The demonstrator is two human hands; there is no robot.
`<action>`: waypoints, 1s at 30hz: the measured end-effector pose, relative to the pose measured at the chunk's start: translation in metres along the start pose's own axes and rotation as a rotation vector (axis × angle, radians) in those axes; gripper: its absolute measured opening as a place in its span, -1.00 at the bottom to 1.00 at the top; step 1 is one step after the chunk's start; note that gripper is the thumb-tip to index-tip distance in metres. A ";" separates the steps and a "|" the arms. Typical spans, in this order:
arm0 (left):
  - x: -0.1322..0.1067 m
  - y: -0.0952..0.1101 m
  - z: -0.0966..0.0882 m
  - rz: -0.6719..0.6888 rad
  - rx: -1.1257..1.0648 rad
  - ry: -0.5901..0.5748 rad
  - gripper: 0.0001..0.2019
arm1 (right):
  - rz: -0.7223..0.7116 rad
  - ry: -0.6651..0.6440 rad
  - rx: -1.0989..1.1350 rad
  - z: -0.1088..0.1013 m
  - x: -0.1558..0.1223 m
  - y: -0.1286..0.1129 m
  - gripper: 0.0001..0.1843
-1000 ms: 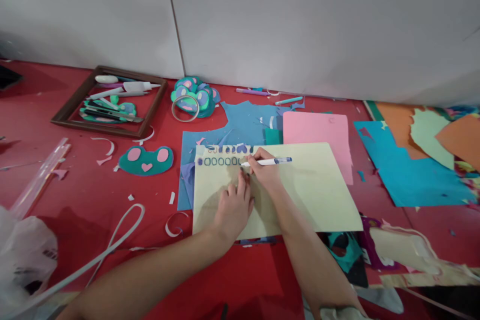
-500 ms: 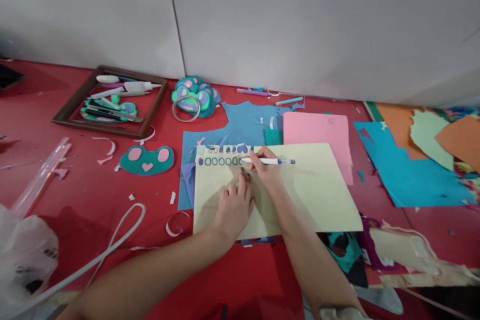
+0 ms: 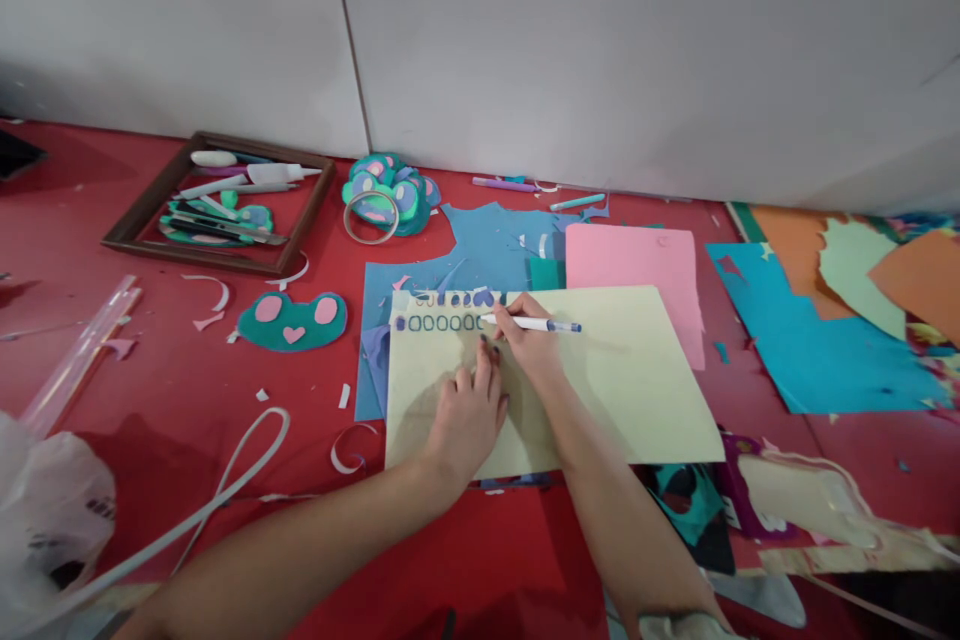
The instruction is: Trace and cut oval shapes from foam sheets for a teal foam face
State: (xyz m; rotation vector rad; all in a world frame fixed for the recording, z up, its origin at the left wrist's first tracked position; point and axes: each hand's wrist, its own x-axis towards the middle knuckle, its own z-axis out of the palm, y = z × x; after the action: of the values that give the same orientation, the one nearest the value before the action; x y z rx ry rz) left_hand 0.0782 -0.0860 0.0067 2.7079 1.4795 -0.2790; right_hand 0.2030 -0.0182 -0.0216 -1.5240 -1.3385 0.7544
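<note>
A pale yellow sheet (image 3: 630,380) lies in front of me with a row of small dark outlined shapes (image 3: 442,323) near its upper left edge. Above that row sit more outlines and a small blue heart-shaped piece (image 3: 483,298). My right hand (image 3: 531,335) is closed round a white pen (image 3: 536,323), whose tip touches the sheet at the right end of the row. Flat on the sheet, just below the row, rests my left hand (image 3: 469,410), its fingers stretched out and holding nothing.
A brown frame (image 3: 120,238) with pens, a cutter and a glue bottle stands at the left. Near it are a teal animal-head cutout (image 3: 292,322) and a tape ring (image 3: 371,218). Pink paper (image 3: 630,255), blue sheets (image 3: 817,340) and scraps surround the yellow sheet. A wall (image 3: 600,50) rises behind.
The pen's back end has swung slightly left and down as its tip stays at the row's right end. My left hand has hardly moved.
</note>
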 end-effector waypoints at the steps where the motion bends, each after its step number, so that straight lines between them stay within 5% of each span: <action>1: 0.000 0.000 0.000 0.002 0.003 0.001 -0.50 | 0.000 0.006 -0.004 0.000 0.000 0.000 -0.63; 30: -0.001 0.001 0.001 -0.024 -0.063 0.016 -0.51 | 0.003 0.051 -0.025 0.001 -0.002 -0.001 -0.64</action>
State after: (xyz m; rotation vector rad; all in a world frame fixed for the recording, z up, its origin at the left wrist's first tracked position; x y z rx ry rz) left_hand 0.0781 -0.0873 0.0059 2.6520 1.4990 -0.2085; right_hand 0.2016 -0.0200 -0.0214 -1.5552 -1.3122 0.6991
